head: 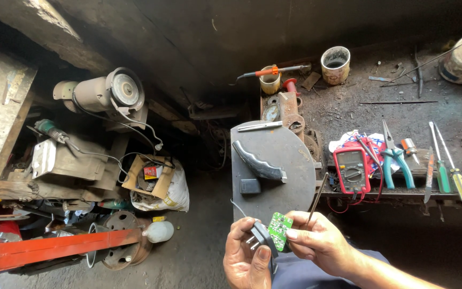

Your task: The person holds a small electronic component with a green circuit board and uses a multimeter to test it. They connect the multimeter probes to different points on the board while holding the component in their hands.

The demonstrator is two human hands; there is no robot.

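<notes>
My left hand (246,259) holds a small dark plug housing (261,236) with metal prongs. Attached to it is a small green circuit board (279,229), which my right hand (316,242) pinches at its edge. In that same hand, a thin metal rod (316,199) sticks up toward the bench. Both hands are low in the view, just in front of a grey round-edged plate (284,160) carrying a dark curved handle (260,166) and a small dark block (249,185).
A red multimeter (352,170) with leads lies on the bench edge, beside teal-handled pliers (394,158) and screwdrivers (458,176). Tins (335,64) stand at the back. Left of me are a grinder motor (108,92), boxes, cables and a red beam (60,247).
</notes>
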